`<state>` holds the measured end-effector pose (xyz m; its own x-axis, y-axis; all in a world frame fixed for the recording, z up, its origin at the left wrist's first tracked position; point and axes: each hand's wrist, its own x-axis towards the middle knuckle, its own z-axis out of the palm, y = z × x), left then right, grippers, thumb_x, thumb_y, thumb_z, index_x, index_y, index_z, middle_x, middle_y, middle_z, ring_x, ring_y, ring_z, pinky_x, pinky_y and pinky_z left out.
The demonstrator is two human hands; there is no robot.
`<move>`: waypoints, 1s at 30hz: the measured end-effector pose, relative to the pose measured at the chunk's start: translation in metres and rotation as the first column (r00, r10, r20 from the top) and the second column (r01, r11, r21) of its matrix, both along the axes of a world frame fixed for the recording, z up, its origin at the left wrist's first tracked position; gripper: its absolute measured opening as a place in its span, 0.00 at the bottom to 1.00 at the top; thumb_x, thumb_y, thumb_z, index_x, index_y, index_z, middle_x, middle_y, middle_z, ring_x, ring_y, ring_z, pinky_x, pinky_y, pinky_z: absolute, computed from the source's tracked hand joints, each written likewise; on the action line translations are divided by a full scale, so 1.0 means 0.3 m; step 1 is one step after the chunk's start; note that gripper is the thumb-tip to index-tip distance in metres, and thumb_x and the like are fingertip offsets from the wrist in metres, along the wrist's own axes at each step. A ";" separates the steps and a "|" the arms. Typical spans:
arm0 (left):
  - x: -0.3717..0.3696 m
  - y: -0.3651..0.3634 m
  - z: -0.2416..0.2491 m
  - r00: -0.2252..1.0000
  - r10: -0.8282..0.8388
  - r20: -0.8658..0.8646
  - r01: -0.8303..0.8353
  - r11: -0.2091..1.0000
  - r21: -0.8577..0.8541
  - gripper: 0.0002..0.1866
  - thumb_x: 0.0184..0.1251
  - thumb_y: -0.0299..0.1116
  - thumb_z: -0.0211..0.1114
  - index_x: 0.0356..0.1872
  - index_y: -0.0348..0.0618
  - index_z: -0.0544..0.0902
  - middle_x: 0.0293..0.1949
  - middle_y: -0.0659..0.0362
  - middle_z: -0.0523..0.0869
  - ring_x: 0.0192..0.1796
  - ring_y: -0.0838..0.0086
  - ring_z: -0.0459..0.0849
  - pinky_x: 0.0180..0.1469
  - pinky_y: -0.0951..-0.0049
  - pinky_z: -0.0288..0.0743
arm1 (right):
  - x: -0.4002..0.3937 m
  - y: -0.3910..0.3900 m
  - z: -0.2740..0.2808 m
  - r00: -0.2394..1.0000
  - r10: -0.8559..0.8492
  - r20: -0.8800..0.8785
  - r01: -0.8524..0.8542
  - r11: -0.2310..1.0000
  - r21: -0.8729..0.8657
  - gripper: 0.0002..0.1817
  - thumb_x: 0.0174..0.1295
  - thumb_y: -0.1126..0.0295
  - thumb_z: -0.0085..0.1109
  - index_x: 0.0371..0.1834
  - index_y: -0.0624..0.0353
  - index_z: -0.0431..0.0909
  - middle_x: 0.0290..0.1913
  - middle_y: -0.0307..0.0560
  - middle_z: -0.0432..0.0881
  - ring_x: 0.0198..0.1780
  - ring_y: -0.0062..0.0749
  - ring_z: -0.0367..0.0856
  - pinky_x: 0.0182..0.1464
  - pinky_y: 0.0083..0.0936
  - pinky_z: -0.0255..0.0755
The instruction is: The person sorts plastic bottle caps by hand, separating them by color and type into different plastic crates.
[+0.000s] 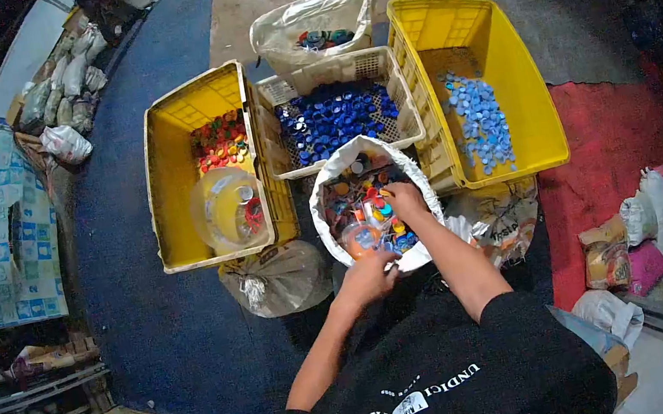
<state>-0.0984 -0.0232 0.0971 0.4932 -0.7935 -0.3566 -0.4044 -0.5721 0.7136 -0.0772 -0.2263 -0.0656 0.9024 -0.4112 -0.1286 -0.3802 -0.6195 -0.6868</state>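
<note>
A white sack with a rolled rim stands open in front of me, holding caps of mixed colours. My right hand reaches in over its right side, fingers pressed together at a small yellow cap. At the sack's near left edge is my left hand, close to an orange, clear-rimmed round piece; its fingers are blurred, so its grip is unclear. Dark blue caps lie in the white crate just beyond the sack.
Left, a yellow crate holds red and yellow caps and a clear round container. Right, another yellow crate holds light blue caps. A white bag stands behind; a tied sack sits near left.
</note>
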 end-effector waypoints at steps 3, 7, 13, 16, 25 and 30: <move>0.116 -0.042 -0.029 0.971 0.080 0.224 -0.066 0.995 -0.070 0.12 0.60 0.39 0.62 0.41 0.45 0.84 0.38 0.47 0.86 0.43 0.54 0.85 0.46 0.56 0.78 | -0.036 -0.017 0.003 0.997 0.024 0.075 -0.034 0.991 0.131 0.16 0.52 0.67 0.67 0.43 0.61 0.83 0.42 0.58 0.83 0.43 0.52 0.81 0.47 0.40 0.74; 0.299 -0.129 -0.145 0.956 -0.177 0.235 0.085 0.931 0.354 0.13 0.54 0.39 0.65 0.39 0.45 0.85 0.35 0.49 0.86 0.40 0.54 0.86 0.42 0.53 0.78 | -0.112 0.027 0.258 0.992 -0.052 0.115 0.047 0.998 0.044 0.15 0.50 0.65 0.70 0.34 0.66 0.81 0.34 0.59 0.82 0.37 0.54 0.81 0.44 0.42 0.73; 0.314 -0.273 -0.410 0.768 -0.168 0.618 -0.010 0.962 0.273 0.07 0.55 0.35 0.63 0.31 0.50 0.87 0.38 0.56 0.84 0.44 0.62 0.84 0.46 0.55 0.70 | -0.274 0.090 0.268 0.997 -0.037 0.070 0.034 0.999 0.042 0.14 0.55 0.66 0.64 0.42 0.60 0.83 0.40 0.55 0.78 0.45 0.52 0.77 0.49 0.40 0.73; 0.314 -0.284 -0.482 0.704 -0.199 0.682 -0.007 0.958 0.286 0.06 0.54 0.35 0.62 0.28 0.50 0.87 0.38 0.57 0.84 0.45 0.63 0.83 0.50 0.57 0.66 | -0.312 0.091 0.241 0.998 -0.046 -0.033 0.048 0.997 0.056 0.15 0.54 0.65 0.64 0.44 0.59 0.83 0.41 0.55 0.79 0.46 0.51 0.78 0.49 0.40 0.73; 0.299 -0.185 -0.239 0.907 0.194 0.373 -0.169 0.981 -0.100 0.10 0.59 0.36 0.67 0.32 0.38 0.84 0.34 0.49 0.84 0.35 0.57 0.85 0.35 0.60 0.77 | -0.292 0.054 0.286 0.981 0.087 -0.176 -0.068 0.991 0.111 0.13 0.50 0.63 0.68 0.32 0.62 0.83 0.38 0.55 0.80 0.41 0.49 0.80 0.44 0.41 0.74; 0.172 -0.059 -0.086 0.910 0.407 -0.082 -0.414 0.870 -0.267 0.13 0.55 0.34 0.74 0.34 0.35 0.84 0.27 0.54 0.86 0.30 0.74 0.85 0.36 0.72 0.78 | -0.263 0.045 0.316 0.989 0.114 -0.096 -0.098 0.982 0.165 0.15 0.48 0.63 0.71 0.26 0.63 0.78 0.32 0.54 0.80 0.38 0.46 0.81 0.41 0.39 0.74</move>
